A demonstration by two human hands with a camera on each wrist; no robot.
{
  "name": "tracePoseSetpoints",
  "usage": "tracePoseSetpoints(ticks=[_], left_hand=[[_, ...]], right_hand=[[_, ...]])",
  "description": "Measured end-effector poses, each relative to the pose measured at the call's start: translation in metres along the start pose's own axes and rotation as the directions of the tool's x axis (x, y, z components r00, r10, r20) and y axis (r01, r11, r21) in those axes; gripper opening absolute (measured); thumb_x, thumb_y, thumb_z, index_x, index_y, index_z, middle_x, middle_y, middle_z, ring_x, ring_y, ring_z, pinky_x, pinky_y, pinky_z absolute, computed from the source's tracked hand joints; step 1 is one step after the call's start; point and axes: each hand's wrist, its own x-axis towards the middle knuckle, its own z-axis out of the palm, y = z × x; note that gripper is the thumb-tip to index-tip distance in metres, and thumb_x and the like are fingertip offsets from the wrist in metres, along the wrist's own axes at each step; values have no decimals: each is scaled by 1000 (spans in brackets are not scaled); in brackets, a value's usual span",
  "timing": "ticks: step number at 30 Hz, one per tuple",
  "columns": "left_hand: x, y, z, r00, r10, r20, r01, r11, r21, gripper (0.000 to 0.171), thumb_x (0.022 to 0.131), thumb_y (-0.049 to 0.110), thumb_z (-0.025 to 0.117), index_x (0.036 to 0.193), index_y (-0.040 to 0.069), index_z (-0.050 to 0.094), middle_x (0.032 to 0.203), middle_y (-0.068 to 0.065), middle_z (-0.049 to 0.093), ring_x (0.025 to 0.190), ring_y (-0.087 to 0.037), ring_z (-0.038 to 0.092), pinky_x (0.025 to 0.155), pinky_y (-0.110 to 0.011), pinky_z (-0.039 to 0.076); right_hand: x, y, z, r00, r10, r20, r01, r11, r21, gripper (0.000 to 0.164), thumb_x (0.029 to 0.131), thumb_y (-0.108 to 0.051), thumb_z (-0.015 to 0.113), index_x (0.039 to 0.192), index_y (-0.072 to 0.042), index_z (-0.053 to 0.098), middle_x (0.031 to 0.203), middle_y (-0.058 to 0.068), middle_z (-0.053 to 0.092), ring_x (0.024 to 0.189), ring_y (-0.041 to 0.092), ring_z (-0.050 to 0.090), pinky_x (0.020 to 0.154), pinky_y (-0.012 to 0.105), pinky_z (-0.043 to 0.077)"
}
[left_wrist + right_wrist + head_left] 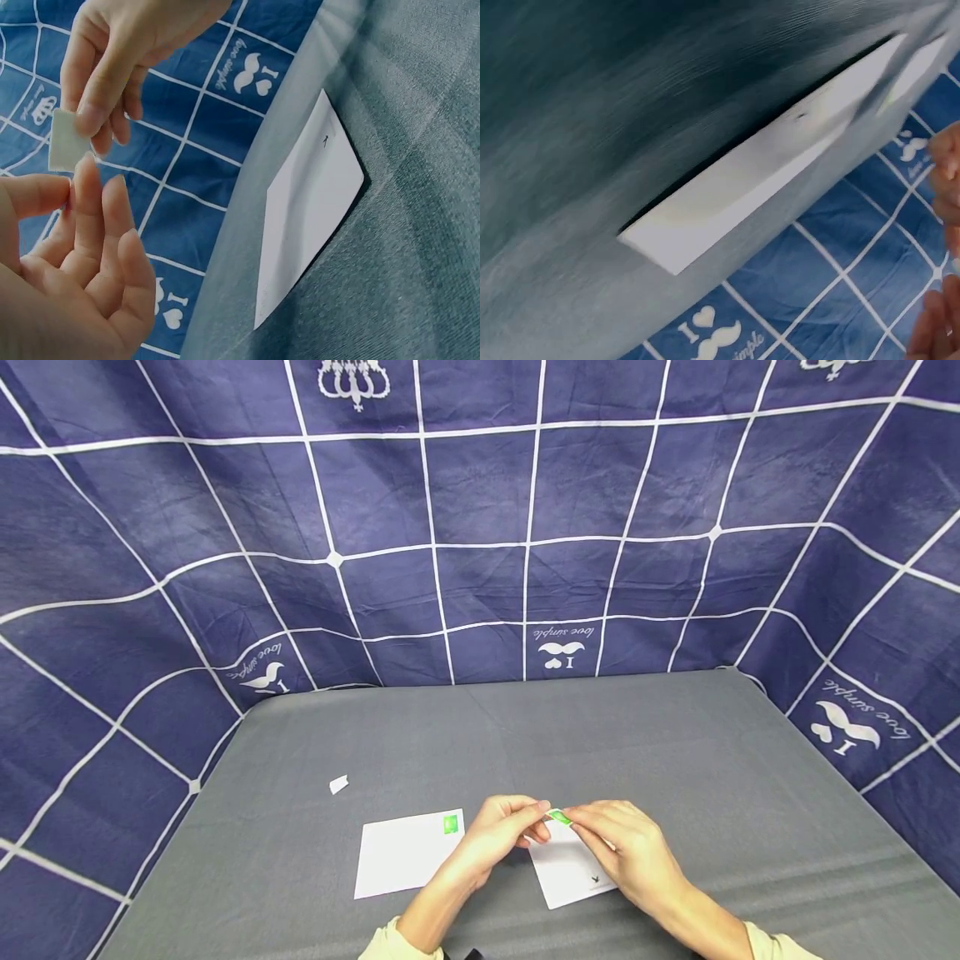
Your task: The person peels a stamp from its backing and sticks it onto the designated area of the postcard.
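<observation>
Between both hands, above the cloth, is a small green stamp [559,817] with a pale back [69,141] facing the left wrist view. My right hand [626,843] pinches its right side between thumb and fingers. At the opposite edge, my left hand [498,833] pinches a corner with thumb and index finger; its other fingers are loosely bent. Below them lies a white card or envelope [562,864] with a small dark print, partly hidden by the right hand. To the left, a second white card or envelope [397,856] bears a green stamp [450,824] in its upper right corner.
A small white paper scrap [339,784] lies farther back on the left. Grey cloth [480,735] covers the table. A blue curtain [480,585] with white lines hangs behind it and along both sides.
</observation>
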Motion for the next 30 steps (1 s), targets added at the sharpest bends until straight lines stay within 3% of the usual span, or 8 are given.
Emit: tracePoseSetpoints(ticks=[4,7,11,14,17,20,24,30], left_hand=[[-1,2,-3,998,57,-33,-57,998,21,27,95,19,58,98,-6,67,74,-5,67,72,-11,63,69,-31,46],[-2,3,-4,995,88,-42,-87,996,16,26,97,19,56,103,-4,67,82,-9,69,77,-15,64,71,-31,46],[-4,7,-4,994,105,-32,-105,994,3,28,98,22,54,109,0,67,88,-9,68,82,-17,64,73,-32,47],[-4,8,-6,993,110,-33,-110,994,3,27,97,20,55,108,-1,68,88,-9,68,81,-16,64,73,-31,48],[-4,8,-7,993,115,-38,-115,993,2,25,96,16,57,106,-4,68,91,-10,70,79,-15,64,71,-29,49],[-4,7,-8,992,119,-35,-119,993,-3,24,95,12,58,106,-7,68,94,-13,70,78,-15,66,70,-29,50],[-3,6,-8,993,116,-32,-116,993,7,24,94,11,58,105,-8,68,93,-17,70,77,-17,67,69,-28,49],[-2,4,-7,995,91,-35,-91,996,-4,21,90,6,62,105,-8,68,88,-18,70,71,-10,63,64,-25,46]], right_hand=[[4,-8,0,973,229,33,-231,969,84,10,83,-7,74,92,-6,75,86,-1,72,77,15,67,76,16,48],[9,-15,0,901,424,89,-432,894,120,20,73,2,78,90,-8,76,84,-4,72,77,10,67,71,17,50],[16,-20,-1,704,666,248,-710,667,223,10,84,-8,72,92,-4,74,83,-1,72,77,8,67,68,23,52],[21,-21,-2,566,738,368,-823,482,300,16,88,-10,68,98,3,71,85,8,71,77,13,67,69,27,53],[24,-21,-2,463,753,467,-881,335,333,25,92,-12,63,104,8,68,87,15,70,78,17,66,70,29,53],[27,-22,-2,382,753,535,-914,225,337,30,93,-14,60,108,12,64,88,16,69,80,19,66,71,29,53],[28,-23,-2,310,768,560,-938,150,313,32,93,-16,61,108,12,64,85,10,68,78,17,63,69,28,53],[29,-24,2,258,811,525,-952,120,283,28,92,-15,61,104,10,65,79,7,67,72,15,62,66,26,52]])
